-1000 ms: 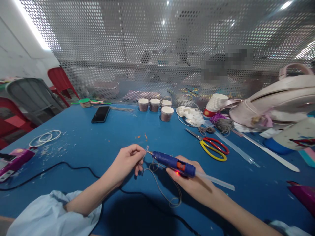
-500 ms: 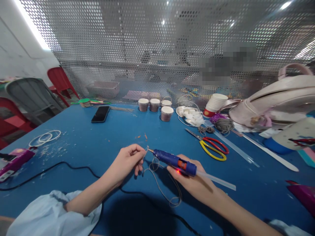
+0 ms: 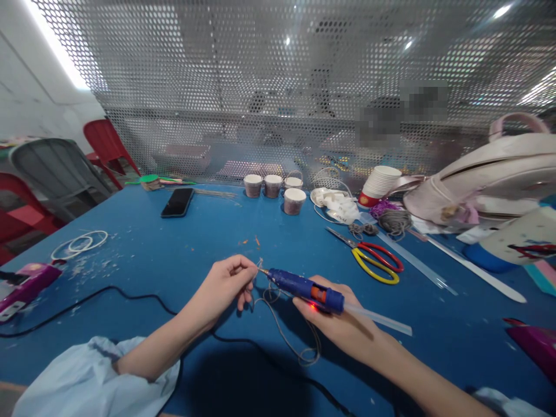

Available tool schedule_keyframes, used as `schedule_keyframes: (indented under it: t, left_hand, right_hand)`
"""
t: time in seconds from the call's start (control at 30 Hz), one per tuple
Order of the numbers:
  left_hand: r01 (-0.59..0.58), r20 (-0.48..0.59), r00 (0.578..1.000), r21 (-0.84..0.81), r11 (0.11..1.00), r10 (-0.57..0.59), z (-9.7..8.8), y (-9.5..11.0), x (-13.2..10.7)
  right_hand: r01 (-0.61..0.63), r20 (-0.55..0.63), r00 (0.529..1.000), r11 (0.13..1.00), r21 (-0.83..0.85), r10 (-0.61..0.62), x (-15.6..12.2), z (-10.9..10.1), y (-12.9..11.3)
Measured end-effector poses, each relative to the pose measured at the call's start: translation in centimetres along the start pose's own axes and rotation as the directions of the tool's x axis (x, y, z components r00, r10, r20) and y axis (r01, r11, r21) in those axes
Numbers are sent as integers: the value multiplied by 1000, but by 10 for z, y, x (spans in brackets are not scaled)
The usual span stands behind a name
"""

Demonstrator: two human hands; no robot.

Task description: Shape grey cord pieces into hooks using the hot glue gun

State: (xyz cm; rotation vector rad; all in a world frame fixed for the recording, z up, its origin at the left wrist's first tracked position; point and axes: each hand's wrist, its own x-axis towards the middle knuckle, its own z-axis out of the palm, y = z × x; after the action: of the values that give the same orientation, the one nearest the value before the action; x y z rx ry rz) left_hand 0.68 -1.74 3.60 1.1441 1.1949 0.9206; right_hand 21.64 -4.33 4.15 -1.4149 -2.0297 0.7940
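My right hand [image 3: 332, 307] is wrapped round a blue glue gun [image 3: 299, 284], with a red light glowing on its side. A clear glue stick [image 3: 380, 319] pokes out of its back end. The nozzle points left and sits right at the fingertips of my left hand [image 3: 232, 280]. Those fingers are pinched on the end of a thin grey cord [image 3: 278, 327], whose loose length loops down onto the table between my hands. I cannot tell whether the nozzle touches the cord.
Scissors [image 3: 369, 255] with red and yellow handles lie to the right. Small cups [image 3: 294, 201], a phone [image 3: 177, 202], stacked paper cups [image 3: 380, 185] and a pale bag [image 3: 482, 176] stand or lie farther back. A black cable [image 3: 143, 296] crosses the blue table [image 3: 130, 249].
The glue gun has shifted slightly left and down, its nozzle now closer to my left fingertips. My left hand keeps its pinch in the same place.
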Motion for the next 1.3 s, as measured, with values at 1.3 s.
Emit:
schedule_keyframes:
  t: [1.3]
  left_hand:
    - [-25,4,1000,13,1000,25,-1,-1,0]
  right_hand:
    - [-20,69,997,999,-30,22,-1,-3,-1]
